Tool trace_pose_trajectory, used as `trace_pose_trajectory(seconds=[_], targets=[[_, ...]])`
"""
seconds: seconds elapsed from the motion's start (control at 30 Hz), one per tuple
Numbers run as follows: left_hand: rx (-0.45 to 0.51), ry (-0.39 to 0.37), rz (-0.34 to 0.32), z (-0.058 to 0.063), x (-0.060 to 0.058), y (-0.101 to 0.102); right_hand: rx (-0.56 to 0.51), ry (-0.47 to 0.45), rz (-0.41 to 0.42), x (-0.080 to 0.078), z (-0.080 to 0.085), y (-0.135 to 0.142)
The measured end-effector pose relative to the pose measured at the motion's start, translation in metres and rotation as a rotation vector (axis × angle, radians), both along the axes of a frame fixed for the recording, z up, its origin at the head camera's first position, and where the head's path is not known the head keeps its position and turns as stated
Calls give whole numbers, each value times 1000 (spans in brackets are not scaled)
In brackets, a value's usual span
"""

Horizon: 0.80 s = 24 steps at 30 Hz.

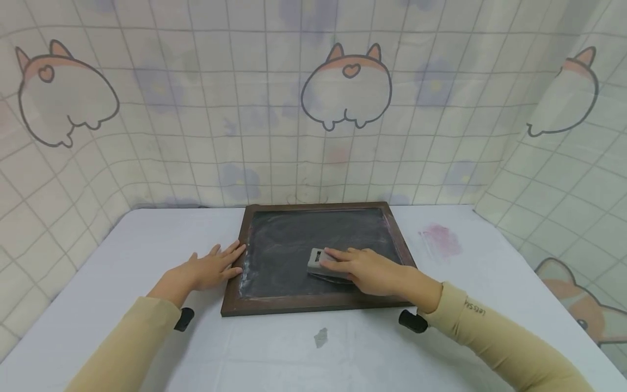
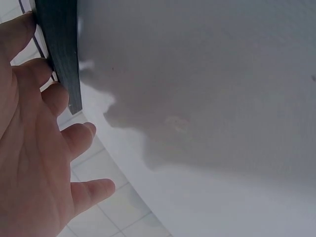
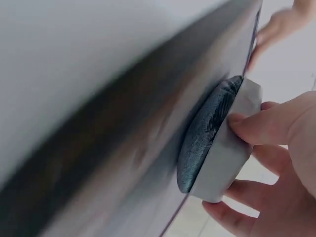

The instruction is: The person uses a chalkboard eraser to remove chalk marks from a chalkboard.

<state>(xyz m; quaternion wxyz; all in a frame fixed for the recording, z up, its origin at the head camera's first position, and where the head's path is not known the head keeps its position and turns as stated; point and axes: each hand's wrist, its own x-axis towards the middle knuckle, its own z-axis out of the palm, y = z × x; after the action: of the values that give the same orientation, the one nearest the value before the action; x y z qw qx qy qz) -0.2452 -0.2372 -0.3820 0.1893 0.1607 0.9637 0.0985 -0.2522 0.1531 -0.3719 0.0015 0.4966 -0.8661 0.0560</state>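
A chalkboard (image 1: 284,239) in a brown wooden frame lies on the white table. My right hand (image 1: 372,270) grips a grey chalkboard eraser (image 1: 314,261) over the right half of the board. In the right wrist view the thumb and fingers hold the sides of the eraser's grey back (image 3: 222,160), and its dark felt pad (image 3: 210,133) faces the board. My left hand (image 1: 208,270) rests with spread, straight fingers on the frame's left side. The left wrist view has those fingertips along the dark edge of the frame (image 2: 60,54).
Faint chalk smears mark the board, with whiter dust along its left inner edge. A pink stain (image 1: 441,239) is on the table (image 1: 490,272) to the right, and a small grey patch (image 1: 320,337) lies in front. A checked curtain (image 1: 274,147) with cartoon prints surrounds the table.
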Motion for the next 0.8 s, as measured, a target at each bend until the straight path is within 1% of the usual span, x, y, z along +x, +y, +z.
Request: trace_pose_trajectory(seconds=[0.03,0.13,0.2,0.23,0.33,0.47,0.53,0.7,0.8], targets=[[-2,2,-1,0,0,0,1,-7,-28,-5,0,4],[-4,7,-2,1,1,0,3,-73,-147,-18,2,16],[0,5,-2,2,1,1,16,-117,-220,-24,5,21],[2,3,-2,2,2,1,22,-130,-239,-25,6,23],[2,-3,3,3,2,1,31,-123,-239,-27,7,26],[-2,-2,4,2,2,-1,19,-72,-215,-26,7,27],[-3,0,2,1,1,-1,0,-77,-210,-29,6,28],[-5,1,5,1,1,0,-47,-118,-154,-37,5,34],[-6,1,6,1,1,1,-56,-127,-137,-39,5,37]])
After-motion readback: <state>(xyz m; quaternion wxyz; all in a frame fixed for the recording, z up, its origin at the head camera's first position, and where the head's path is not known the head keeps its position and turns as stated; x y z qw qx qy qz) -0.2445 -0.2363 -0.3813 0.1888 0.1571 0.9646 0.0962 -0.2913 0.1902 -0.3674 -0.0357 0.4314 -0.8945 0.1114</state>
